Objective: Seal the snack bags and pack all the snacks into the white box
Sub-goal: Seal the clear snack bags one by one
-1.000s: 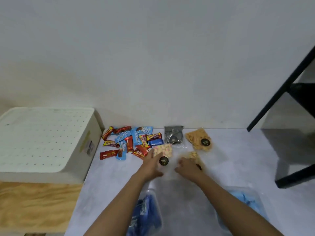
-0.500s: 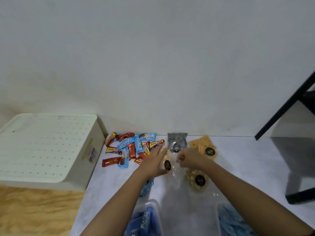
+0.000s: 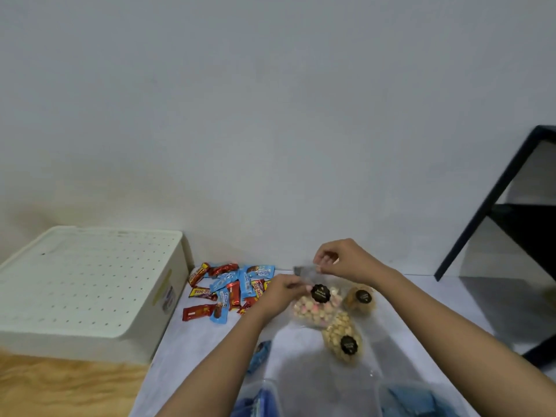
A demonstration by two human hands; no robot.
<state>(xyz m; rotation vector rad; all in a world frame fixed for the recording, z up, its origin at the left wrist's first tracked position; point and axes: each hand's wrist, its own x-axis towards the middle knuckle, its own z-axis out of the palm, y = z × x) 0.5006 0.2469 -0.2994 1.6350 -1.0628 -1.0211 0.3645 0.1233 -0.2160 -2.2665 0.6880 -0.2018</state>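
A clear snack bag of pink and cream puffs (image 3: 313,310) with a black round label is lifted off the table. My left hand (image 3: 281,291) and my right hand (image 3: 343,258) each pinch its open top edge. A second clear bag of cream puffs (image 3: 341,337) lies below it on the table. A bag of brown snacks (image 3: 361,299) lies to the right. Several red and blue wrapped candy bars (image 3: 228,288) lie in a pile at the left. The white box (image 3: 90,284) stands at the far left with its perforated lid on.
A wooden surface (image 3: 60,386) shows under the white box. Two clear plastic tubs with blue contents (image 3: 258,398) (image 3: 415,398) stand at the near table edge. A loose blue wrapper (image 3: 258,355) lies near my left forearm. A black metal frame (image 3: 496,212) stands at the right.
Both hands picked up the pink-and-cream snack bag and raised it, moving to its top edge. The camera view tilted upward.
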